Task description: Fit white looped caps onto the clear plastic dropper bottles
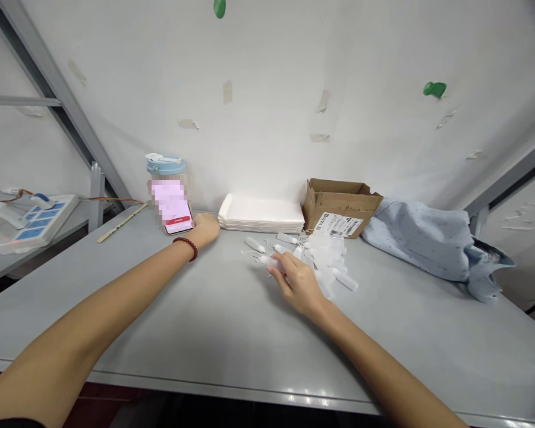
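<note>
My right hand (pixel 296 282) is closed round a small translucent squeeze bottle (pixel 270 261) with a thin bent nozzle, its tip pointing left. Beside and behind that hand lies a loose pile of similar white bottles (pixel 323 249). My left hand (pixel 206 229), with a dark red bead bracelet (pixel 191 245) at the wrist, is at the lower right edge of a phone (pixel 176 208). Its fingers point away from me and are mostly hidden, so I cannot see whether they grip the phone. Just right of it is a stack of white paper sleeves (pixel 263 217).
An open cardboard box (pixel 341 205) stands against the wall, with a light blue cloth (pixel 421 241) to its right. The phone leans on a blue-lidded cup (pixel 166 165). A thin strip (pixel 122 223) and a white device (pixel 38 223) are at left. The grey table (pixel 214 339) has a front edge.
</note>
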{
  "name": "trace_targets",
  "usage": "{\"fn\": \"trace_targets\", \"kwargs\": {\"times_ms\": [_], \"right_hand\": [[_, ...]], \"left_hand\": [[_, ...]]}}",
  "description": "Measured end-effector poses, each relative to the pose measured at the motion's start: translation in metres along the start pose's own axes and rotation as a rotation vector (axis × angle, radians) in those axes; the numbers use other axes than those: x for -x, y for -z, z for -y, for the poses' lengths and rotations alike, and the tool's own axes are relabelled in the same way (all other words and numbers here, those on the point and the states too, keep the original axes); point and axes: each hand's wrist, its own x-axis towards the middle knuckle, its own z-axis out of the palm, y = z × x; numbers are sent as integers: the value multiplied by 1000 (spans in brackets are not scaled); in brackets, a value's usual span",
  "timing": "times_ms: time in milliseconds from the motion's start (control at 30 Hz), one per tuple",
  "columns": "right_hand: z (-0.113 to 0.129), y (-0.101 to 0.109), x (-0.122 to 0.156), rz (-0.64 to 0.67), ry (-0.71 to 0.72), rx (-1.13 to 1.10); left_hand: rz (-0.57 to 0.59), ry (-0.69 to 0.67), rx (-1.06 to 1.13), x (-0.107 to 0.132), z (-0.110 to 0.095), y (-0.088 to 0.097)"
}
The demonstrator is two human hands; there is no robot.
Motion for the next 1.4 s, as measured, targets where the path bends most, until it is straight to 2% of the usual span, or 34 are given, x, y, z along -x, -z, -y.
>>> {"fn": "trace_targets", "kwargs": {"times_ms": [100, 167, 500, 600, 733, 833, 933, 1033, 1067, 1133, 1200, 1267, 1333, 1400], "right_hand": [[0, 0, 0, 9, -2, 7], [0, -1, 0, 7, -5, 15], [-5, -2, 1, -10, -19, 35], [-9, -2, 0, -66, 9, 94], [-15, -2, -4, -148, 65, 298], [-20, -3, -9, -160, -17, 464], [-23, -6, -12, -137, -136, 604], [-22, -7, -13, -153, -150, 649], [-20, -8, -13, -166, -128, 638], [-11, -8, -12, -185, -73, 578], [7, -8, -10, -162, 6, 460], [34, -11, -8, -72, 147, 281], [68, -18, -5, 74, 315, 90], [102, -32, -4, 188, 568, 26]], "left_hand": [[66, 136, -99, 1, -4, 1], [85, 175, -148, 4, -7, 3], [36, 133, -200, 29, -17, 15], [11, 109, -165, 46, -30, 22], [-14, 27, -87, 84, -59, 30], [-47, -21, -15, 105, -70, 30], [-78, -12, 77, 107, -53, 33], [-112, 47, 187, 102, -14, 44], [-94, 92, 324, 102, 0, 48], [36, 100, 517, 107, 22, 56], [193, 60, 621, 115, 34, 61], [261, 25, 685, 122, 37, 64], [212, 17, 744, 125, 35, 65], [104, 31, 796, 129, 33, 65]]}}
